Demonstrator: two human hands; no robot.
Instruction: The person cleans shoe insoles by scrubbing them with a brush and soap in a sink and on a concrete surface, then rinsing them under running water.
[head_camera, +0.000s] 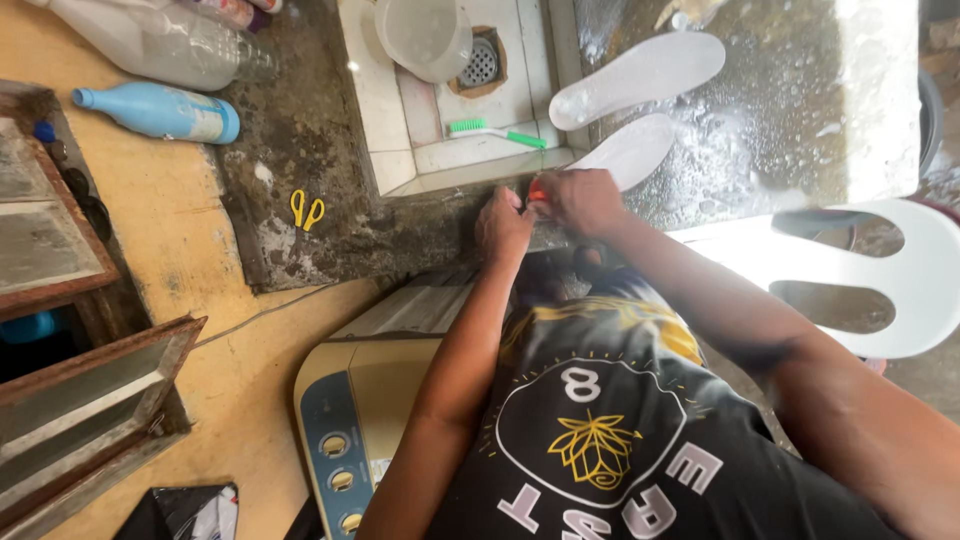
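Both my hands meet at the front edge of a wet concrete counter (760, 110). My right hand (580, 200) is closed around a small orange-red object (537, 192), of which only a bit shows. My left hand (503, 226) touches the same object from the left with curled fingers. Two white shoe insoles lie just beyond on the wet counter, one near (632, 150) and one farther back (640, 75). A green-handled brush (495, 131) rests in the tiled sink (385, 120) to the left.
A clear plastic jug (425, 35) lies in the sink by the drain (481, 63). Yellow scissors (307, 210) lie on the dark ledge. A blue bottle (160, 112) and a clear bottle (165, 40) stand left. A washing machine (360, 400) is below, a white plastic chair (880, 270) at right.
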